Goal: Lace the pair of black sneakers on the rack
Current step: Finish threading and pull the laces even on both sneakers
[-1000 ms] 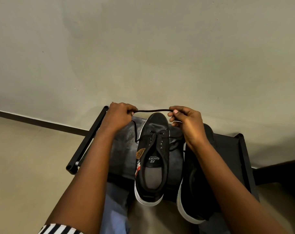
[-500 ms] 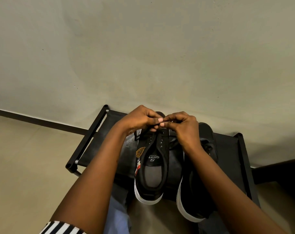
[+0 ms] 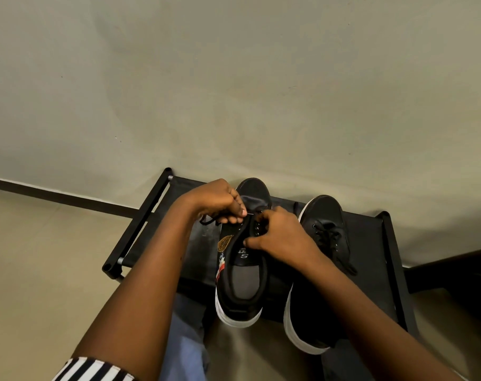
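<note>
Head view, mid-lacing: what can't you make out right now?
- Lace end and eyelet being worked on the left sneaker: covered by both hands, left hand and right hand.
- Whether the right sneaker is fully laced: its rear half lies behind the right forearm.
- Rack: its near edge and whatever lies below are hidden by arms and shoes.
- Insole print: partly under the right thumb, too small to read.

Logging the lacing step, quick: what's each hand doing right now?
Left hand: fingers curled, pinching the black lace.
Right hand: gripping the left sneaker at its eyelets.
</note>
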